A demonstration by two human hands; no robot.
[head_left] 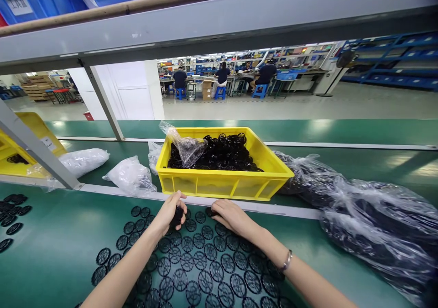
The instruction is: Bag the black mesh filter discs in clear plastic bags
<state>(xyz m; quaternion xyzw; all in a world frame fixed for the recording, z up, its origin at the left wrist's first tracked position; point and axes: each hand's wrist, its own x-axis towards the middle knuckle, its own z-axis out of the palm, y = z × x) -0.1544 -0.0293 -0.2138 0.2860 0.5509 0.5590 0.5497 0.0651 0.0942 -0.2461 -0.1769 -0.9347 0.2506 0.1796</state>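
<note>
Rows of round black spoked plastic rings lie flat on the green work surface. Near the far edge, my left hand curls around a small bunch of these rings. To its right, my right hand reaches over the layout with bent fingers, its fingertips on a single black ring. Just beyond both hands stands a yellow bin, holding a heap of loose black rings and a crumpled clear plastic bag. My forearms cover part of the rings on the surface.
Clear bags of black parts lie at the right. White plastic bags and another yellow bin stand at the left, behind a grey upright. A shelf beam crosses overhead. Several people sit at benches far off.
</note>
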